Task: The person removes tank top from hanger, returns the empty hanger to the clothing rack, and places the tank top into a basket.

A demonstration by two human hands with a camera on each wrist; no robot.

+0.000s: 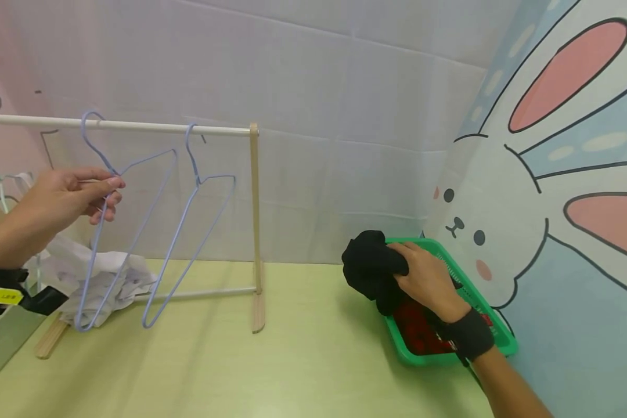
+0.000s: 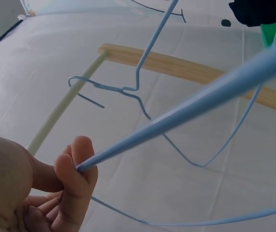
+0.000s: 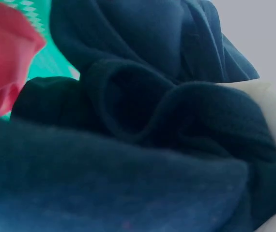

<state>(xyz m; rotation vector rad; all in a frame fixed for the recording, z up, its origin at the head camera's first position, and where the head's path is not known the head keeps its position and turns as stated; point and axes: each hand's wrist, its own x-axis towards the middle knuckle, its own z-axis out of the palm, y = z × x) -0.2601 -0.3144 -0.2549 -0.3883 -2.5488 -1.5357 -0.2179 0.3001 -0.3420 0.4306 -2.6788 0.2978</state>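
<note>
My left hand (image 1: 86, 194) pinches a blue wire clothes hanger (image 1: 89, 278) just below its hook, between thumb and fingers. That hanger's hook goes over the white rail (image 1: 136, 125). A second blue hanger (image 1: 180, 238) hangs on the rail to its right; the left wrist view shows it behind the held one. At the right, my right hand (image 1: 431, 278) grips a bunched black cloth garment (image 1: 368, 267) over the left side of a green plastic basket (image 1: 413, 359). Dark folds of the garment (image 3: 128, 29) fill most of the right wrist view. Red cloth (image 1: 415, 331) lies in the basket.
The rail's wooden post (image 1: 256, 232) stands on the pale yellow table (image 1: 303, 348). A crumpled white cloth (image 1: 122, 278) lies behind the hangers. At the far left hangs a pale green hanger (image 1: 2, 191). A rabbit-printed wall panel (image 1: 501, 232) borders the basket.
</note>
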